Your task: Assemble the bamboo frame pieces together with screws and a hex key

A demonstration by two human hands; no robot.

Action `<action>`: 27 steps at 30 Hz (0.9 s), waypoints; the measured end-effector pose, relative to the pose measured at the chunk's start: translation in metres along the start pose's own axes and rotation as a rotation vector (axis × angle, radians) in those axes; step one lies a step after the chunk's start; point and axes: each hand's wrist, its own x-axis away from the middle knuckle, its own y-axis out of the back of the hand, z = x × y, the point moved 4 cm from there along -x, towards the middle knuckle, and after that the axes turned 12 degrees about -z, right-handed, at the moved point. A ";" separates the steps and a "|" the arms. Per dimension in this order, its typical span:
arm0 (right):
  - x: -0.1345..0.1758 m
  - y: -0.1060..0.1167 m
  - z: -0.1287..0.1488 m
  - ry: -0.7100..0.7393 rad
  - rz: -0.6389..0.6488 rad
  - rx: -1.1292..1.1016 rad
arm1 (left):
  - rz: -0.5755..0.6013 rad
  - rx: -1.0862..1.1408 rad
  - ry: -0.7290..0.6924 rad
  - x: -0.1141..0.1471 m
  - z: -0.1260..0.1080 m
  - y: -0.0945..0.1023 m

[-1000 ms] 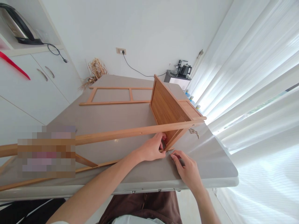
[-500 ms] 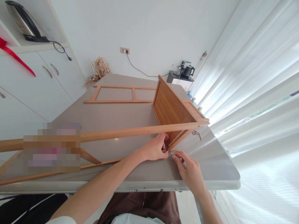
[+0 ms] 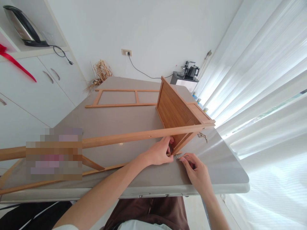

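Note:
A wooden frame with an upright slatted panel stands on the table. My left hand is closed round the lower near corner of this frame, with its fingertips partly hidden behind the wood. Just right of that corner, my right hand pinches a small hex key, its metal end meeting the wood beside my left fingertips. How deep the metal end sits cannot be made out.
Several metal screws lie right of the panel. A second ladder-like wooden frame lies flat at the back of the grey table. Dried plants stand behind the table's far left corner; white curtains hang at the right.
My right hand has shifted slightly right and its fingers have turned a little around the hex key. My left hand keeps its hold on the frame. The view has moved slightly.

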 end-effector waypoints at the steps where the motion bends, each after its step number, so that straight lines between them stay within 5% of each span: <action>1: 0.000 0.000 0.000 -0.014 -0.005 0.001 | 0.000 0.002 -0.002 0.000 0.000 0.000; 10: -0.002 0.000 -0.001 -0.056 -0.023 0.004 | -0.006 0.007 0.016 0.000 0.002 -0.001; 27: -0.006 0.003 -0.016 0.234 0.041 0.106 | 0.011 0.007 0.038 0.000 -0.003 0.000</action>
